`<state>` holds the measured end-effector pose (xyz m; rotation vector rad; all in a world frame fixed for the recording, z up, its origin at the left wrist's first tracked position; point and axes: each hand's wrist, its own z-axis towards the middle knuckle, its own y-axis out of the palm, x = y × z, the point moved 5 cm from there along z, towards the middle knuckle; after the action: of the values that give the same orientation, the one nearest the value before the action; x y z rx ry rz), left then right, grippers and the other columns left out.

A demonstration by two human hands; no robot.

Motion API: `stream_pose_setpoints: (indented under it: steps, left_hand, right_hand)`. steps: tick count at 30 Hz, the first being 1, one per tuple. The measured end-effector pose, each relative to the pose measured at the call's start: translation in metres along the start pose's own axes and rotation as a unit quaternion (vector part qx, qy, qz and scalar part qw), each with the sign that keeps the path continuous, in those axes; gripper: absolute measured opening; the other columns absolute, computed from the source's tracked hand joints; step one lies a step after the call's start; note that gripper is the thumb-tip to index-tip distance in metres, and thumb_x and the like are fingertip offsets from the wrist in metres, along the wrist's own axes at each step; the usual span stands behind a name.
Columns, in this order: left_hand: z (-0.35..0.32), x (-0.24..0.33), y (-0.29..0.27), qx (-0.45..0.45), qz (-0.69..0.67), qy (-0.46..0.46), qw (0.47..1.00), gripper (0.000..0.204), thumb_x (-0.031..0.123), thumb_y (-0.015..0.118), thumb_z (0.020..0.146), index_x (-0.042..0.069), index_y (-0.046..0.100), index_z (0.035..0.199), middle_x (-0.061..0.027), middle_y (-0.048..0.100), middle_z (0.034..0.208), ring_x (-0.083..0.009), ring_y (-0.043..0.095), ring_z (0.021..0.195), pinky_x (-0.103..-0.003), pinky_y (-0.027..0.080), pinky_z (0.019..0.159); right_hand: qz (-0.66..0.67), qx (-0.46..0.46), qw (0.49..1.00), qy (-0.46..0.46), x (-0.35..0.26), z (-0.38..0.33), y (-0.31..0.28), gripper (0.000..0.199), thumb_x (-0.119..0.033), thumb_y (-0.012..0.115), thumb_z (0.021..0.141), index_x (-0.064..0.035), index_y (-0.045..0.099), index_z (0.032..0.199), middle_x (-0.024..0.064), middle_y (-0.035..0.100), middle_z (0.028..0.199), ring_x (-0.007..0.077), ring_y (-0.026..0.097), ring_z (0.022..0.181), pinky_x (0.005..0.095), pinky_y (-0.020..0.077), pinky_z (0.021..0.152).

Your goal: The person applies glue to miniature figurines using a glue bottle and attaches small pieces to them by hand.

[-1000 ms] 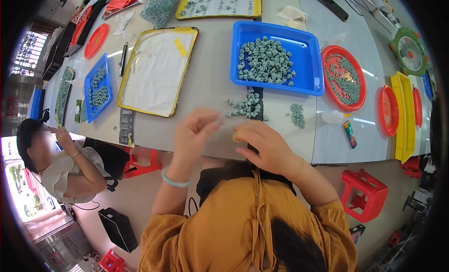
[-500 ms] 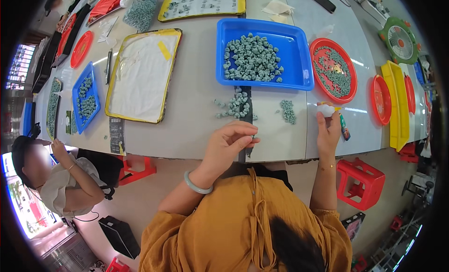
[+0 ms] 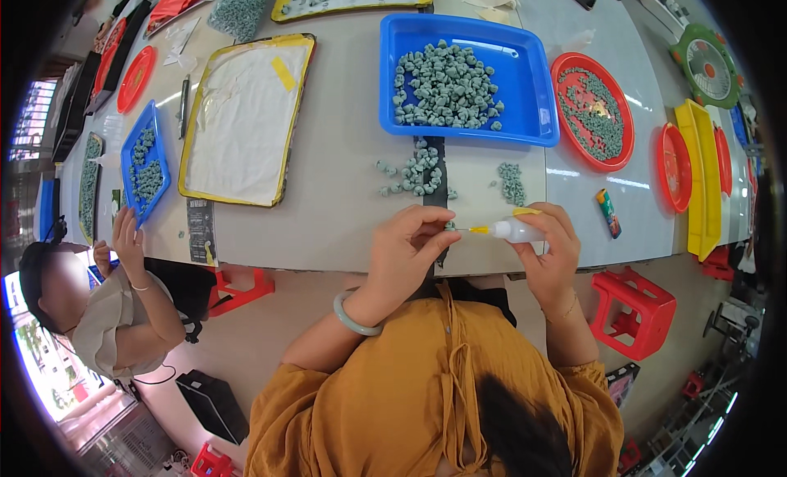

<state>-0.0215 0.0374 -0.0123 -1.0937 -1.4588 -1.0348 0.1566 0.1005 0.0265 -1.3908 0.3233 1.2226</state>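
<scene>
Nearest the camera, the right hand is wrapped around a small white squeeze bottle with a yellow nozzle, just over the near edge of the grey table. The bottle lies nearly level, its long axis running left to right, with the nozzle pointing left toward the other hand. The left hand, a pale green bangle on its wrist, has its fingers drawn together in a pinch right at the nozzle's tip; something tiny may sit between the fingertips, but it is too small to make out. Both hands hover beside a black strip that runs from the table's near edge away toward the far side.

A little farther, loose grey-green beads lie scattered around that strip, with a smaller heap to the right. A small multicoloured lighter lies right of the hands.

Beyond them sits a blue tray holding a mound of the same beads, and a red round plate of beads to its right. To the left is a yellow-rimmed tray lined in white.

At the far left, another person sits at the table's end, hands raised near a small blue tray of beads.
</scene>
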Motion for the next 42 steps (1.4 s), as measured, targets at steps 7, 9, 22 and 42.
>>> stream_pose_setpoints:
  steps: [7, 9, 22, 42]
  left_hand:
    - [0.001, -0.003, 0.000, 0.010, 0.015, 0.011, 1.000, 0.019, -0.003, 0.066, 0.075, -0.001, 0.057, 0.092, -0.0048, 0.060, 0.079, -0.0092, 0.061, 0.074, -0.020, 0.048, 0.065]
    - [0.001, -0.001, 0.001, 0.007, 0.036, 0.022, 0.999, 0.019, -0.004, 0.066, 0.075, -0.001, 0.057, 0.092, -0.0056, 0.060, 0.080, -0.0104, 0.062, 0.076, -0.020, 0.049, 0.065]
    - [0.001, -0.001, 0.001, 0.011, 0.026, 0.026, 0.999, 0.019, 0.001, 0.067, 0.076, -0.002, 0.057, 0.091, -0.0085, 0.057, 0.082, -0.0154, 0.062, 0.074, -0.025, 0.052, 0.068]
    - [0.001, -0.004, 0.000, 0.001, 0.028, 0.042, 0.999, 0.018, -0.004, 0.066, 0.076, -0.002, 0.057, 0.092, -0.0060, 0.061, 0.078, -0.0108, 0.062, 0.073, -0.021, 0.050, 0.065]
  right_hand:
    - [-0.175, 0.091, 0.965, -0.172, -0.023, -0.003, -0.013, 0.031, 0.011, 0.063, 0.056, -0.0048, 0.063, 0.082, 0.0075, 0.061, 0.089, 0.0249, 0.057, 0.082, 0.0324, 0.0434, 0.074]
    - [-0.196, 0.086, 0.960, -0.180, -0.027, -0.004, -0.014, 0.031, 0.011, 0.063, 0.055, -0.0058, 0.064, 0.081, 0.0059, 0.062, 0.089, 0.0241, 0.057, 0.082, 0.0326, 0.0424, 0.073]
    - [-0.213, 0.088, 0.950, -0.212, -0.026, -0.005, -0.009, 0.026, -0.001, 0.065, 0.058, -0.0075, 0.067, 0.083, 0.0007, 0.063, 0.091, 0.0201, 0.057, 0.081, 0.0294, 0.0347, 0.071]
    - [-0.214, 0.095, 0.951, -0.200, -0.023, -0.004, -0.010, 0.030, 0.003, 0.065, 0.055, -0.0088, 0.068, 0.083, 0.0003, 0.063, 0.090, 0.0202, 0.057, 0.080, 0.0290, 0.0360, 0.070]
